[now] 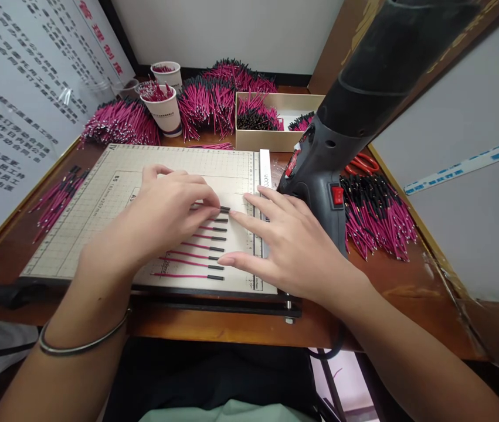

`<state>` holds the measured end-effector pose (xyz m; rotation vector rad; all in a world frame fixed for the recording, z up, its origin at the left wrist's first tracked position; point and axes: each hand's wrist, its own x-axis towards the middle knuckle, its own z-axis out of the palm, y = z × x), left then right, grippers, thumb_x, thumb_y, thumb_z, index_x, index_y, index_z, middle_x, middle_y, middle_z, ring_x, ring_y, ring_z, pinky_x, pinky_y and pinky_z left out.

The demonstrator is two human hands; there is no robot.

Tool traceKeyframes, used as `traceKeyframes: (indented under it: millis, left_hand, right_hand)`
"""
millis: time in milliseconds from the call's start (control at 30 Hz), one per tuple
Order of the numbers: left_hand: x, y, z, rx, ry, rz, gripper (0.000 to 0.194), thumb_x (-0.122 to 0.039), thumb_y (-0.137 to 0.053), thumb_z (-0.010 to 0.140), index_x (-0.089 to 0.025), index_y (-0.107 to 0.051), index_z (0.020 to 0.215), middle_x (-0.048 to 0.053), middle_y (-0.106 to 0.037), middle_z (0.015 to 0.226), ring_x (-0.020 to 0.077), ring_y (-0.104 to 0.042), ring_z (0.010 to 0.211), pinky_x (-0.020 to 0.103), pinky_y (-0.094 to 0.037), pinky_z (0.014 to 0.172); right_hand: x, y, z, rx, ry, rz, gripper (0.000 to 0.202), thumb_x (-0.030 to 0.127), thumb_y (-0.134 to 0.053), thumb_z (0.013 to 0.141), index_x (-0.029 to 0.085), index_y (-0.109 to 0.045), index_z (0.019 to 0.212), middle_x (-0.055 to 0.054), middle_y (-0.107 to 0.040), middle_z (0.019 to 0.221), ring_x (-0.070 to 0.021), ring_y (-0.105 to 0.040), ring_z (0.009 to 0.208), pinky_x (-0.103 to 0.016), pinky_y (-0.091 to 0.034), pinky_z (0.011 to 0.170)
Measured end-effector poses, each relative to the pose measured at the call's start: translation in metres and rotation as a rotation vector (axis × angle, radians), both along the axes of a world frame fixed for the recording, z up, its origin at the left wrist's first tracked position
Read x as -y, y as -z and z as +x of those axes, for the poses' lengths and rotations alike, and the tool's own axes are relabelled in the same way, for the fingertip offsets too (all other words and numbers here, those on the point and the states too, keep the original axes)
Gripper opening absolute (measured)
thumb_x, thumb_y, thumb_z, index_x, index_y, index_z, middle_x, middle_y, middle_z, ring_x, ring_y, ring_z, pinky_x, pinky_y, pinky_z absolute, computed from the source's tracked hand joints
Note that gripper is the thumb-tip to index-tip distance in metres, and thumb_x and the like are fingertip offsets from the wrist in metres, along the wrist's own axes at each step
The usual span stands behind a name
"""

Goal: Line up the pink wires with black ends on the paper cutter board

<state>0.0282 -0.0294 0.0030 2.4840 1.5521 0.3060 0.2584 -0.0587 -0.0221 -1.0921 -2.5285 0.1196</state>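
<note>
Under the left hand (pixel 167 202) fingertips, a thin pink wire (pixel 211 208) is pinched lightly against the board (pixel 99 205). It looks light and bendy, best gripped mid-length. Right hand (pixel 288 240) lies flat, fingers released.

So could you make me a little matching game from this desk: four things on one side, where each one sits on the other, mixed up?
Things:
1. paper cup
2. red-handled scissors
3. cardboard box
4. row of pink wires

Places:
A. on the gridded board, between the left hand and right hand
B. at the back of the desk, right of the cup, holding wires
C. at the back left, among the wire heaps, with wires standing in it
D. on the desk behind the black heat gun, by the right edge

Pairs: 1-C, 2-D, 3-B, 4-A
</note>
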Motion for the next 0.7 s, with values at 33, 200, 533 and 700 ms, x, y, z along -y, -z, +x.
traceKeyframes:
  millis: [33, 200, 533, 700]
  left_hand:
    - [-0.0001, 0.0003, -0.0004, 0.004, 0.0, -0.002, 0.028, -0.037, -0.051, 0.095, -0.024, -0.073, 0.085, 0.006, -0.079, 0.094, 0.0263, -0.067, 0.093, 0.059, -0.033, 0.106]
    - [0.0003, 0.0021, -0.0021, 0.041, 0.019, -0.001, 0.031, -0.039, -0.051, 0.095, -0.023, -0.075, 0.083, 0.006, -0.079, 0.094, 0.0257, -0.066, 0.092, 0.06, -0.033, 0.107]
    - [0.0002, -0.001, -0.0002, 0.05, 0.019, -0.017, 0.031, -0.037, -0.049, 0.094, -0.024, -0.074, 0.082, 0.006, -0.079, 0.095, 0.0276, -0.066, 0.093, 0.062, -0.031, 0.106]
    - [0.0007, 0.0004, -0.0007, 0.04, 0.008, -0.009, 0.029, -0.036, -0.051, 0.095, -0.025, -0.075, 0.083, 0.005, -0.08, 0.096, 0.0271, -0.068, 0.095, 0.061, -0.032, 0.108]
  right_hand:
    - [0.0, 0.0001, -0.0001, 0.004, 0.002, -0.002, 0.064, 0.069, -0.058, 0.1, 0.017, -0.077, 0.131, -0.02, -0.066, 0.144, -0.0395, -0.056, 0.142, -0.057, -0.049, 0.111]
    - [-0.0004, -0.0003, 0.0003, 0.023, 0.003, -0.014, 0.064, 0.069, -0.06, 0.1, 0.018, -0.076, 0.134, -0.02, -0.065, 0.147, -0.0387, -0.054, 0.144, -0.056, -0.048, 0.113]
    - [-0.0004, -0.0007, 0.0005, 0.019, 0.001, -0.011, 0.063, 0.068, -0.061, 0.099, 0.018, -0.076, 0.133, -0.02, -0.065, 0.146, -0.0387, -0.055, 0.143, -0.055, -0.049, 0.111]
    - [-0.0006, -0.0002, 0.0007, 0.029, 0.004, -0.007, 0.062, 0.069, -0.062, 0.099, 0.019, -0.076, 0.133, -0.019, -0.065, 0.146, -0.0379, -0.055, 0.142, -0.054, -0.049, 0.111]
